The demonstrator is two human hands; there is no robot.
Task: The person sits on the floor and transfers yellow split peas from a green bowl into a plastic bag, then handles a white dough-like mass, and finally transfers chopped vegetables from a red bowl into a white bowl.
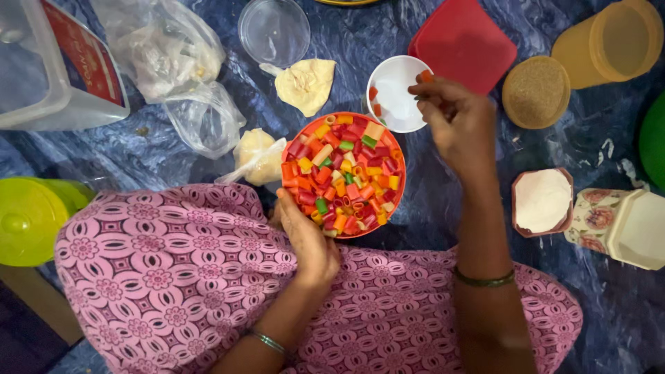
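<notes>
On the blue sheet, her left hand [308,239] steadies the orange bowl [344,174] of light, brittle coloured pasta tubes while her right hand [454,121] pinches one orange piece [426,75] over the white bowl [396,93].

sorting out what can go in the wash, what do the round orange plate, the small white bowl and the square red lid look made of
The round orange plate under the coloured tube pieces looks like plastic: thin rim, even matt colour. The small white bowl is smooth with a soft sheen, so plastic or melamine; ceramic cannot be ruled out. The square red lid looks like moulded plastic, with rounded corners and a dull, uniform surface.
</notes>
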